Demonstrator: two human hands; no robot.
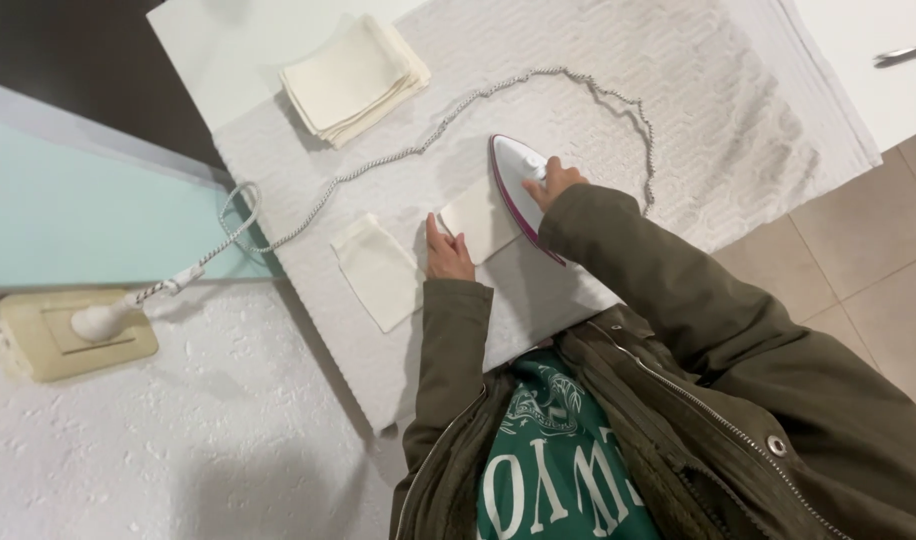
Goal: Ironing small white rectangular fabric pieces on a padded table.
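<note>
Left hand flat on cream cloth, right hand gripping iron

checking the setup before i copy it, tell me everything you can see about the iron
The iron has a white body with a dark magenta edge and a pointed tip aimed away from the person. It lies tilted on the white textured cover, over the edge of a small cream cloth piece. The right hand grips its handle. A braided grey-white cord loops from it to a wall socket.
</note>
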